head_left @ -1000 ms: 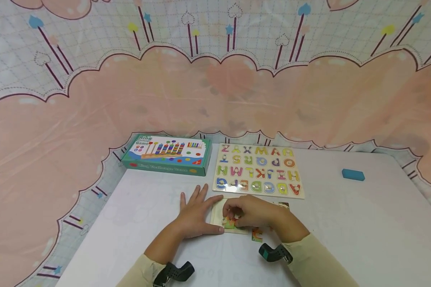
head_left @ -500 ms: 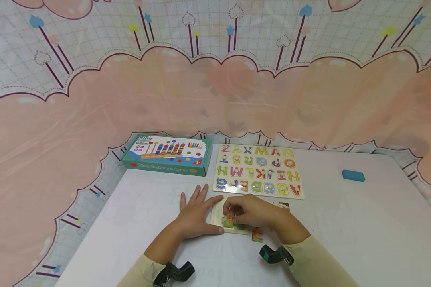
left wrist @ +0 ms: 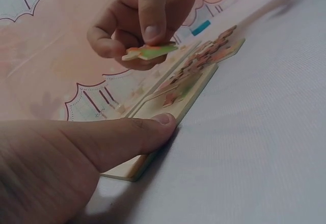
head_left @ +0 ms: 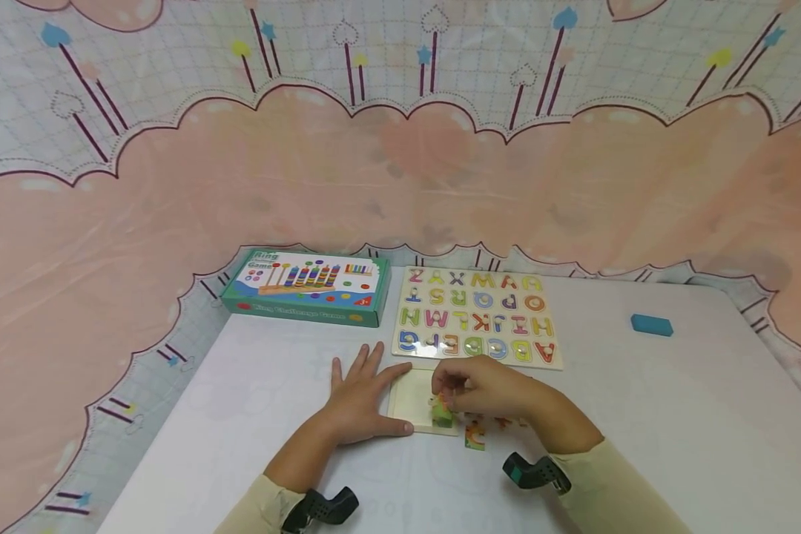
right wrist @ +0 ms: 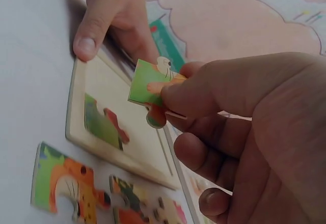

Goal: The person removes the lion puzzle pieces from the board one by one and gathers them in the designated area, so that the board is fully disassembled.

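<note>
My right hand (head_left: 486, 386) pinches a green and orange jigsaw piece (right wrist: 144, 81) between thumb and fingers. It holds the piece tilted above a small wooden puzzle tray (head_left: 410, 397). My left hand (head_left: 359, 404) lies spread at the tray's left side, its thumb (left wrist: 153, 132) pressing on the rim and its index fingertip at the far corner. One green and red piece (right wrist: 102, 122) lies inside the tray, in a corner at the side away from the left hand. Just outside the tray is a loose orange piece with a printed animal (right wrist: 69, 183).
More loose jigsaw pieces (right wrist: 133, 196) lie beside the tray, partly under the right hand. Behind stands an alphabet peg board (head_left: 478, 319), with a green Ring Challenge Game box (head_left: 310, 289) to its left. A blue block (head_left: 651, 325) sits far right on the white table.
My right hand has moved a little to the right with the jigsaw piece, baring more of the tray's floor. My left hand has stayed in place on the tray.
</note>
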`<state>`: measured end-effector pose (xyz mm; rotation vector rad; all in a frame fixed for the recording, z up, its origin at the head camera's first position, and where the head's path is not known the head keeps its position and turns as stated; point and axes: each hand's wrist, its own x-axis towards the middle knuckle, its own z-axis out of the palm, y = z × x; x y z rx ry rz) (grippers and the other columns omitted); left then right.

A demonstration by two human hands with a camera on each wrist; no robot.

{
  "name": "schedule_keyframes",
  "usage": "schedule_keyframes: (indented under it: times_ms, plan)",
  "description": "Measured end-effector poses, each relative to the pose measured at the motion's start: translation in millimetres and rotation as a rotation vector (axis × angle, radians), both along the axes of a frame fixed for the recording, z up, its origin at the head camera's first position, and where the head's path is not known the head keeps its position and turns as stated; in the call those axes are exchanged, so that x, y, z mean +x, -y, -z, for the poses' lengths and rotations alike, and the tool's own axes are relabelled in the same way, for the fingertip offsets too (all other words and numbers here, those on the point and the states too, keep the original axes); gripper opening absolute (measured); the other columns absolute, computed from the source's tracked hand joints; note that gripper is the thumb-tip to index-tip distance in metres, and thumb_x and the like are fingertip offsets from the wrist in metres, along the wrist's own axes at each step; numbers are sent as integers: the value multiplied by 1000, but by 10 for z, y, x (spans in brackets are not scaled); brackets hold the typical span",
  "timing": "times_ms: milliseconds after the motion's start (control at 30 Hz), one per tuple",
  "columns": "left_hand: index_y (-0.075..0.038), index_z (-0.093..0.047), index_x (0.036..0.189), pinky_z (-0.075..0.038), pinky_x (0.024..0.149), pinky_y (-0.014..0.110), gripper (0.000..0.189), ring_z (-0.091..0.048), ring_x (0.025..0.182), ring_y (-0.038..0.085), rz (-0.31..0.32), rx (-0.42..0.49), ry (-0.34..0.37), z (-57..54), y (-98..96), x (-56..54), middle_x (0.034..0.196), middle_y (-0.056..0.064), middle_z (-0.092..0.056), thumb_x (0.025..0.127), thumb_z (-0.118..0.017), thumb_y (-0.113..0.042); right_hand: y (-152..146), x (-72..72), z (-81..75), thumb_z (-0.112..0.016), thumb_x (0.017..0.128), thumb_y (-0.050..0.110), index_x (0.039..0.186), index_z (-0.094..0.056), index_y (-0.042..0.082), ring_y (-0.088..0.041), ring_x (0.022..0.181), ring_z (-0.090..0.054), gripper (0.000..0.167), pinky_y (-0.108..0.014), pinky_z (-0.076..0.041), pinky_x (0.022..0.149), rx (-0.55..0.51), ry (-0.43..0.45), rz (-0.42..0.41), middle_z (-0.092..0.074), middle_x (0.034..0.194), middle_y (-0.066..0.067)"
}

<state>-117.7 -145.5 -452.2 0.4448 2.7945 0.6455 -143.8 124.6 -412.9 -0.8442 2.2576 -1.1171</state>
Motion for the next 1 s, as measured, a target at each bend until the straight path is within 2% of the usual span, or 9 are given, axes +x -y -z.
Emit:
schedule_keyframes:
  times_ms: [233, 333, 633, 1000]
  plan:
    - [-34, -53, 158, 9, 121, 76, 98, -2, 164, 41, -11, -10, -10, 29, 16, -4, 178, 16, -17, 72, -91, -63, -126, 84, -53, -73, 98, 8, 106, -70, 19, -17, 76, -60, 13, -25, -48, 55, -29, 72, 23, -65, 91, 1]
    - [-34, -53, 158, 9, 121, 76, 98, -2, 164, 41, -13, -12, -16, 38, 22, -4, 178, 16, -17, 72, -91, -63, -167, 114, -69, -73, 98, 7, 105, -70, 16, -16, 72, -58, 13, -25, -47, 53, -24, 82, 24, -64, 90, -1]
    - [-34, -53, 158, 10, 121, 76, 98, -1, 164, 41, -18, -4, -18, 67, 13, -2, 178, 16, -16, 72, -92, -62, -272, 176, -63, -74, 96, 7, 104, -70, 18, -16, 82, -60, 13, -25, -51, 68, -24, 20, -10, -64, 85, 5]
    - [-33, -53, 158, 10, 121, 76, 98, -1, 164, 41, -9, -5, -17, 60, -17, -9, 178, 16, -16, 72, -92, -61, -483, 308, -51, -76, 96, 7, 104, -71, 19, -15, 87, -61, 15, -25, -52, 71, -29, 11, 12, -65, 89, 5]
